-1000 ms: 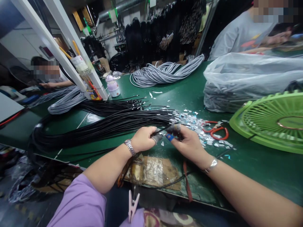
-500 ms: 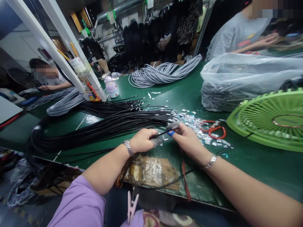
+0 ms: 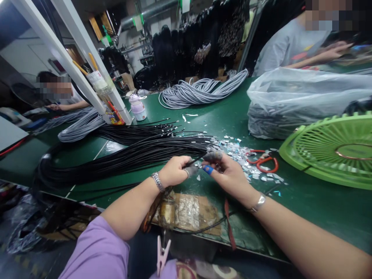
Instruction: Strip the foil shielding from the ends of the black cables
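My left hand (image 3: 176, 170) is closed around a thin black cable (image 3: 193, 159), pinched between its thumb and grey-covered finger. The cable's end points up and right towards my right hand (image 3: 228, 170). There, a blue-wrapped thumb stands apart from the grey-covered index finger, which is close to the cable end; whether it touches cannot be made out. Just behind both hands lies a thick bundle of black cables (image 3: 139, 157), their tips to the right. Small white and silvery scraps (image 3: 235, 149) are scattered beside the tips. Red-handled scissors (image 3: 270, 164) rest among the scraps.
A green fan (image 3: 328, 151) and a clear plastic bag (image 3: 279, 89) of grey pieces stand at right. Coiled grey cables (image 3: 200, 93) and a lilac bottle (image 3: 137, 107) are farther back. Taped cardboard (image 3: 188, 211) lies at the table's front edge. Two people sit across the table.
My right thumb has moved away from the index finger, widening the gap at the cable end. My left hand has hardly moved and still grips the cable.
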`<state>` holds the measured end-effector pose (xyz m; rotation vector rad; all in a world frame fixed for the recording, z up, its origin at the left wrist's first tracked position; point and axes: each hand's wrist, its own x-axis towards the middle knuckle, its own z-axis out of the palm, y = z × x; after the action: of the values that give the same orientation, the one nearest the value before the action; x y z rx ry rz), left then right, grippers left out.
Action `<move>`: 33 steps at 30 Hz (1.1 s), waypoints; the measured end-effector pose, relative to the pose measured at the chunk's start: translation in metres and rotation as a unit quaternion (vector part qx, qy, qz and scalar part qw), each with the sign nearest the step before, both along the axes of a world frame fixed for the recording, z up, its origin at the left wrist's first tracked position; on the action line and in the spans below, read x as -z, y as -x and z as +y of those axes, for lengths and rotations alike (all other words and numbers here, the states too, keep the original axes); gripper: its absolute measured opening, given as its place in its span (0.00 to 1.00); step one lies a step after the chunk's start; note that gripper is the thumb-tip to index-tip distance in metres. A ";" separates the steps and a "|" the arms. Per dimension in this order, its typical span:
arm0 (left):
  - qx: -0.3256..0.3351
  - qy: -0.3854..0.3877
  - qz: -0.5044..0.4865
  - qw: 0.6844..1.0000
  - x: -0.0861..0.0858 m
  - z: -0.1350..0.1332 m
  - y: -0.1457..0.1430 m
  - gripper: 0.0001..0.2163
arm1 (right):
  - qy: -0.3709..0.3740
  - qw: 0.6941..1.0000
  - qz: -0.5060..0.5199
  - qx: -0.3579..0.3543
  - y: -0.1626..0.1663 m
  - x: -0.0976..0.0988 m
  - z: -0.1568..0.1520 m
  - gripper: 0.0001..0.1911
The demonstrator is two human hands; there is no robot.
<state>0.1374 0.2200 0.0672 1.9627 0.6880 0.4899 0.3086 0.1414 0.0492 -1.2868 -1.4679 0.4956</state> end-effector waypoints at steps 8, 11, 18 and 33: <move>-0.047 0.092 0.009 0.995 -0.010 -0.002 -0.002 0.19 | -0.119 0.972 -0.205 0.008 0.001 -0.010 -0.009 0.04; -0.069 0.152 -0.001 0.986 -0.015 -0.001 -0.001 0.21 | -0.112 0.976 -0.180 -0.050 0.001 -0.012 -0.012 0.04; 0.014 0.276 -0.045 0.960 -0.022 0.000 0.004 0.23 | -0.143 0.978 -0.142 -0.047 0.000 -0.010 -0.009 0.18; 0.121 0.271 0.038 0.954 -0.019 0.002 0.010 0.21 | 0.001 0.971 -0.056 -0.232 -0.005 -0.014 -0.006 0.11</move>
<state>0.1275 0.2220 0.0860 1.5186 0.5459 0.0597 0.3134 0.1357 0.0633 -0.9789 -1.8754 0.7365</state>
